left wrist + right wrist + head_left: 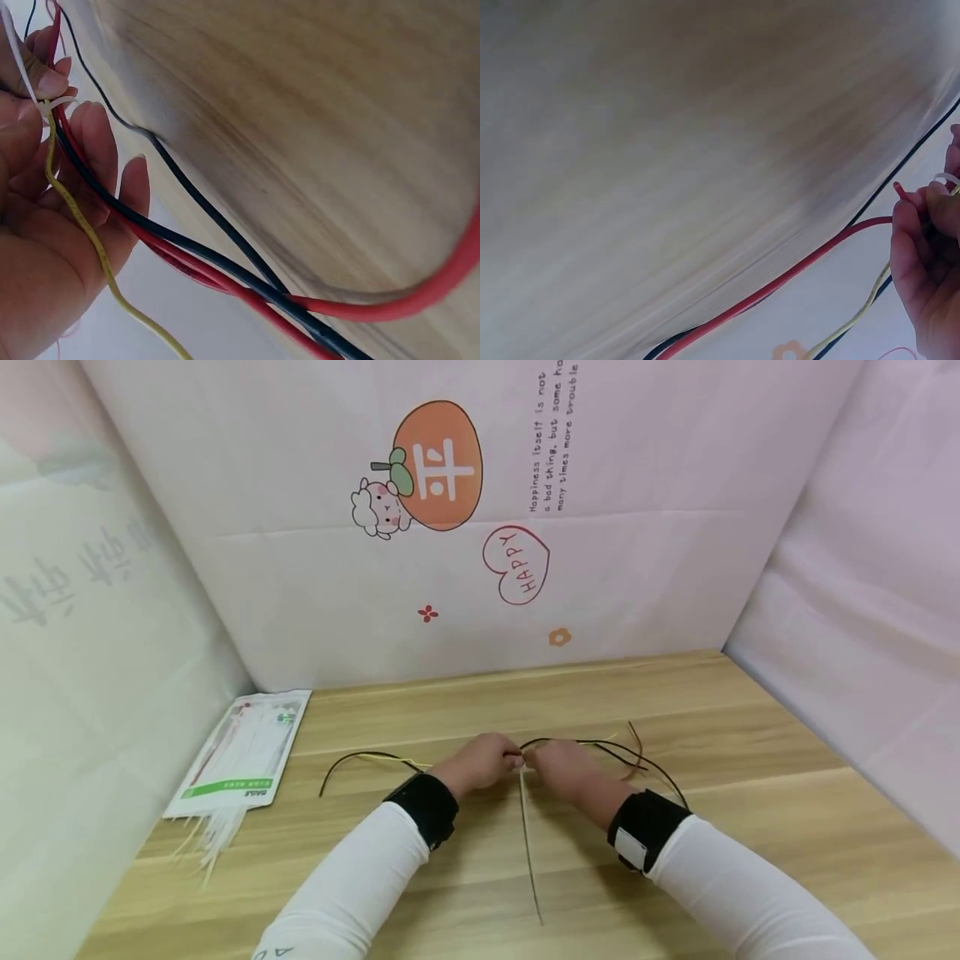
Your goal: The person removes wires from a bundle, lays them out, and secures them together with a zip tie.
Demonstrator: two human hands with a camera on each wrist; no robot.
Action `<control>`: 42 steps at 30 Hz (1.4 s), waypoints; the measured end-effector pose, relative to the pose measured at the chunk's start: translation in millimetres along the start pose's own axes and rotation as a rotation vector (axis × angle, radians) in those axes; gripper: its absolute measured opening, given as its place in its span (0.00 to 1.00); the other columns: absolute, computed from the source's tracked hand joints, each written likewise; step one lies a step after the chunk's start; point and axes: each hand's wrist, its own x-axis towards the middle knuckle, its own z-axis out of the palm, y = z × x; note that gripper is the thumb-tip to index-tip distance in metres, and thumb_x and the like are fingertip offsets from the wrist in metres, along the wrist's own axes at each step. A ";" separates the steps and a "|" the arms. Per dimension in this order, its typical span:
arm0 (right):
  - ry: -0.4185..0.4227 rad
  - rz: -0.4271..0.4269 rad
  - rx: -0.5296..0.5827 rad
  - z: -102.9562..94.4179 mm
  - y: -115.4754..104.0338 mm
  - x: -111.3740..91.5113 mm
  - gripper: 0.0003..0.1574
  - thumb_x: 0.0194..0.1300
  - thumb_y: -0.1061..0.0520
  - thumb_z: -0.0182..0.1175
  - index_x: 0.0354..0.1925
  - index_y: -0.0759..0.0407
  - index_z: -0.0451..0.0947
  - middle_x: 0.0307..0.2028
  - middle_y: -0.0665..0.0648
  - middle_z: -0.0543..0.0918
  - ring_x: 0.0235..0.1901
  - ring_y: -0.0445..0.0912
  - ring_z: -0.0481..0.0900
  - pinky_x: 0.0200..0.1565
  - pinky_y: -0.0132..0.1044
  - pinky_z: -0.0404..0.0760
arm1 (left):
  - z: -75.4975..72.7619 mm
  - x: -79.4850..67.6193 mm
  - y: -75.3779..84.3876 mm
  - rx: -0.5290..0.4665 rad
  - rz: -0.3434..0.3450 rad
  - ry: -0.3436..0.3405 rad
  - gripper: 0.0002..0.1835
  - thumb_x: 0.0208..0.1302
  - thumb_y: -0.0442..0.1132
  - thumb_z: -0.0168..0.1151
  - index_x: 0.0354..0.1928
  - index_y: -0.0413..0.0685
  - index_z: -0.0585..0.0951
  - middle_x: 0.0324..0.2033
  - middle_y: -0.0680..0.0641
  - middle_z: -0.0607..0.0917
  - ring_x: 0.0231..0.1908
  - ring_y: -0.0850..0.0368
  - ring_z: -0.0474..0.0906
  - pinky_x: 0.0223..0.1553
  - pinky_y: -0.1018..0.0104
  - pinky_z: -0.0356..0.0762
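Note:
My left hand [483, 760] and right hand [566, 768] meet close together over the table in the head view. Between their fingertips a thin white cable tie [46, 109] loops round a bundle of wires, its long tail [528, 852] stretching toward me. In the left wrist view a yellow wire [101, 247], a black wire [180, 244] and a red wire [375, 307] run out of my left fingers, which curl round the bundle. My right fingers and thumb grip the bundle just beyond the tie; a cut red wire end [900, 190] sticks out there.
At the left of the wooden table [615, 893] lies a packet [240, 743] with several white cable ties [219, 835] spilling from its near end. Loose wire ends [637, 747] spread out beyond both hands. White printed sheets [300, 460] enclose the back and sides.

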 end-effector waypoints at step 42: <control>0.017 -0.009 0.018 4.6 16.2 25.9 0.08 0.68 0.61 0.57 0.32 0.56 0.80 0.30 0.55 0.82 0.35 0.50 0.82 0.35 0.42 0.80 | -2.0 19.4 -5.8 0.154 -0.199 0.023 0.03 0.57 0.29 0.60 0.27 0.39 0.79 0.27 0.48 0.78 0.29 0.55 0.71 0.35 0.65 0.72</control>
